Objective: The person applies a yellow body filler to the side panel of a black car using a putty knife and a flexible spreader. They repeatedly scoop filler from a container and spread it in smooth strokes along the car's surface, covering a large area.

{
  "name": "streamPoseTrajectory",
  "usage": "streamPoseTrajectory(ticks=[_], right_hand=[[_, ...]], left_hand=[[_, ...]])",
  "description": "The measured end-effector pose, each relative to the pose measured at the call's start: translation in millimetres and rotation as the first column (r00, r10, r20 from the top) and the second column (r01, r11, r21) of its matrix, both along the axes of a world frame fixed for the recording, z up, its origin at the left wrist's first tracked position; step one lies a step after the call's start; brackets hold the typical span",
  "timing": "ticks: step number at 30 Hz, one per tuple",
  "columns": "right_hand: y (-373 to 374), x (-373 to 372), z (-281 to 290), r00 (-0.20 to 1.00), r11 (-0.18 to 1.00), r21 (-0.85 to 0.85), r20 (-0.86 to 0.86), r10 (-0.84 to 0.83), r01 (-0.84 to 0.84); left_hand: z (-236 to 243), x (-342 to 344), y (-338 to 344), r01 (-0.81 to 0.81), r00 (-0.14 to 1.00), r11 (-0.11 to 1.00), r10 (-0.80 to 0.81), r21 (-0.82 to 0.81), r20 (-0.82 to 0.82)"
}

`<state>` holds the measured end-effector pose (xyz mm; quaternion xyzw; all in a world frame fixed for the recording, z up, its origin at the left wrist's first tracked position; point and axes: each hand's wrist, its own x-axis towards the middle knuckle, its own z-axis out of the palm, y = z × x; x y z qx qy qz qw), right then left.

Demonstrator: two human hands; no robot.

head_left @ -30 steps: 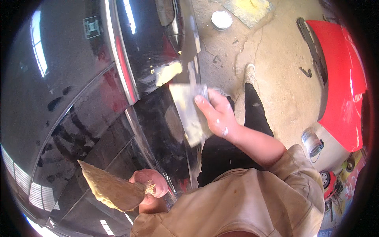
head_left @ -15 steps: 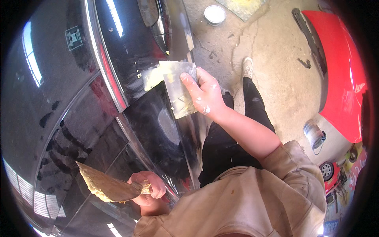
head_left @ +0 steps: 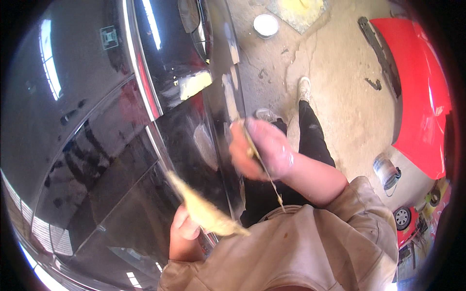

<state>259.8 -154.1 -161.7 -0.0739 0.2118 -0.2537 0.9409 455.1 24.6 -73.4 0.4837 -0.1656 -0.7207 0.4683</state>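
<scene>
Right hand (head_left: pixel 262 148): grip closed on thin spreader (head_left: pixel 274 184), seen edge-on, beside black car (head_left: pixel 170 133). Left hand (head_left: pixel 184 227): grip holds board (head_left: pixel 206 213), yellow paste on it, near shirt (head_left: pixel 291 247) (both hands somewhat blurred). Yellow patch (head_left: pixel 195 85) sits on car, apart from spreader.

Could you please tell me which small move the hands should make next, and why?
Probably bring the scraper in the right hand to the paste-covered plate in the left hand: the scraper, seen edge-on, is off the yellow patch on the dark car and apart from the plate, whose yellow coating shows.
</scene>
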Motion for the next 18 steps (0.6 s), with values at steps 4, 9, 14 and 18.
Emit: streamPoseTrajectory(ticks=[4, 9, 14, 18], right_hand=[[25, -11, 31, 0.949, 0.933, -0.238, 0.102, 0.299, -0.269], [57, -46, 26, 0.935, 0.985, 0.032, -0.308, 0.173, -0.172], [71, -88, 21, 0.932, 0.985, -0.027, -0.32, -0.172, 0.172], [74, -124, 21, 0.887, 0.951, -0.254, -0.378, -0.265, 0.175]], left_hand=[[4, -13, 3, 0.018, 0.993, 0.994, -0.005, 0.112, -0.12], [12, -30, -11, -0.065, 0.993, 0.998, 0.066, -0.016, 0.1], [-2, -82, 1, -0.267, 0.949, 0.952, 0.287, -0.152, 0.129], [-11, -129, 26, -0.349, 0.92, 0.889, 0.385, -0.297, 0.073]])
